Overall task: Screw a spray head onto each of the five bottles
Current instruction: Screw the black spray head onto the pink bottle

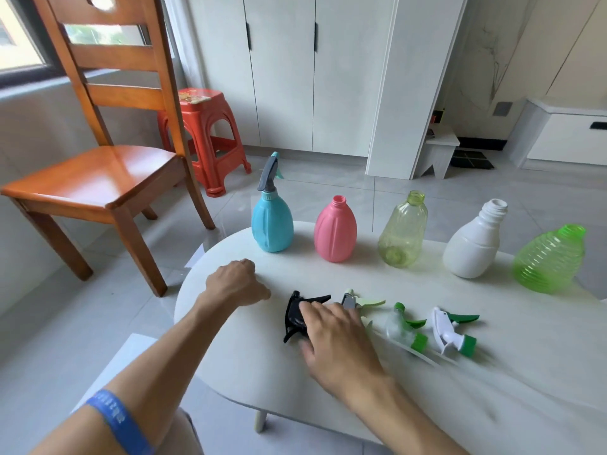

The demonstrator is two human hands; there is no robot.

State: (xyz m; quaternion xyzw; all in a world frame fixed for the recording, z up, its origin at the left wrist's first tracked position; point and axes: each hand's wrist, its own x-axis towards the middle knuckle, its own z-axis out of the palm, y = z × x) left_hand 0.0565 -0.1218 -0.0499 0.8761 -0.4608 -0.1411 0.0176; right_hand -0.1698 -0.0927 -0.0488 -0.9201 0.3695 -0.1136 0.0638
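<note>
Five bottles stand in a row at the far side of the white table (492, 372). The blue bottle (272, 224) carries a grey spray head (268, 174). The pink bottle (335, 229), the pale yellow-green bottle (403, 231), the white bottle (473, 244) and the ribbed green bottle (550, 259) have bare necks. Loose heads lie nearer me: a black spray head (297, 315), a grey and pale green head (356, 301), a clear green head (405, 326) and a white and green head (451, 330). My right hand (338, 339) rests its fingers on the black one. My left hand (238, 284) lies curled on the table, holding nothing.
A wooden chair (98, 178) stands left of the table, with a red plastic stool (207, 136) behind it. White cabinets (295, 77) line the back wall. The table's rounded near edge runs just ahead of my forearms.
</note>
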